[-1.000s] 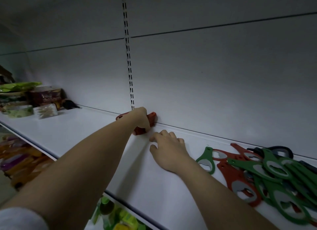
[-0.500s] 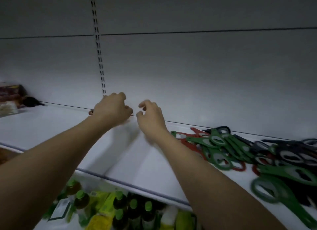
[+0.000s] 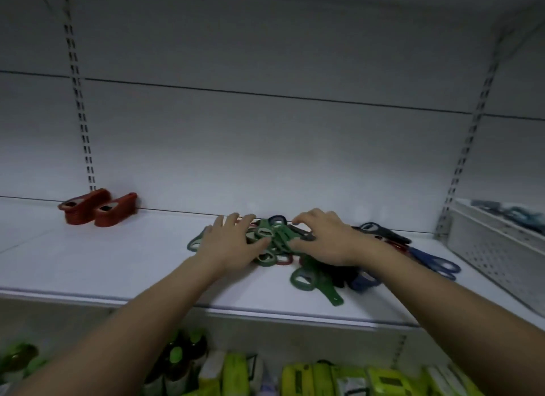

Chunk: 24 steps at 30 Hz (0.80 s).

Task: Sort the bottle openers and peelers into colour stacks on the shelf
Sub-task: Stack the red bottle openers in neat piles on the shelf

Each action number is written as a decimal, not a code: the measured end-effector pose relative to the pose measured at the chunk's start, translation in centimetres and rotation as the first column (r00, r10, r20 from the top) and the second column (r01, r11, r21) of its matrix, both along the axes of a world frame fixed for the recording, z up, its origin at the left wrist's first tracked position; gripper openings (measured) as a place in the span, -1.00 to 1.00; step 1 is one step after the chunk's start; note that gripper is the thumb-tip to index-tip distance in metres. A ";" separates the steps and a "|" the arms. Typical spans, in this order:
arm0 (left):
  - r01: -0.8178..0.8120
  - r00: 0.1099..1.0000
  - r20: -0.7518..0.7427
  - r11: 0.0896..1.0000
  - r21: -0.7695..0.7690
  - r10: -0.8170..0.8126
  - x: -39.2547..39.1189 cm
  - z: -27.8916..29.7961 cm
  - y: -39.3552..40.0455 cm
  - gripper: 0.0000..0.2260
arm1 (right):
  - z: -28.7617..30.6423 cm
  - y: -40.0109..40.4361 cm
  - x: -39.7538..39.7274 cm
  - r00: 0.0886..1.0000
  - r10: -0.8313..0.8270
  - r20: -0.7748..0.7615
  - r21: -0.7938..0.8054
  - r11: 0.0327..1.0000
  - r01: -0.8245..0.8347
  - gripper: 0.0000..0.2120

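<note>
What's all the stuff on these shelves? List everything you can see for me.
red stacks: two, red, side by side at the back left of the shelf
mixed pile: one heap, count unclear, mostly green with some red, blue and black, centre-right of the shelf
shelf: one, white, across the middle
slotted uprights: two, grey, on the back wall
perforated basket: one, white, far right, contents blurred
bottles and packets: count unclear, green and yellow, on the level below
left hand: one, resting flat on the pile
right hand: one, fingers spread over the pile
</note>
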<state>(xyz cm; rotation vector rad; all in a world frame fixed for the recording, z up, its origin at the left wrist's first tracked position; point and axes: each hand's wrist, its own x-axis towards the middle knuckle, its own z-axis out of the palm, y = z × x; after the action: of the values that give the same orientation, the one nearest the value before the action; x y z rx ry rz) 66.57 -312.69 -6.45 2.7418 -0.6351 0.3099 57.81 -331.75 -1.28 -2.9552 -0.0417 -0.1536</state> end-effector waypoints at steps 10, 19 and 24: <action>0.218 0.973 -0.053 0.969 -0.115 -0.225 -1.7 -2.0 -6.2 -0.41 | -6.2 -4.4 -1.7 0.997 -0.064 0.048 -0.015 0.998 0.065 -0.45; 0.106 0.993 0.077 0.938 -0.331 -0.085 1.9 0.7 -1.0 -0.60 | -3.7 -2.6 1.0 0.930 -0.101 0.353 0.111 0.992 0.065 -0.61; -0.102 0.993 0.009 0.907 -0.409 0.116 6.7 1.4 2.9 -0.65 | -1.3 1.4 5.5 0.953 -0.049 0.300 0.284 0.958 -0.040 -0.80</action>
<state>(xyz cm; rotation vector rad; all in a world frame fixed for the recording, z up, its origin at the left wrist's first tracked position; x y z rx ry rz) 73.22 -309.75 -5.02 2.3737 -0.3718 0.4593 63.32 -330.36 -2.57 -2.6156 -0.0489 -0.5659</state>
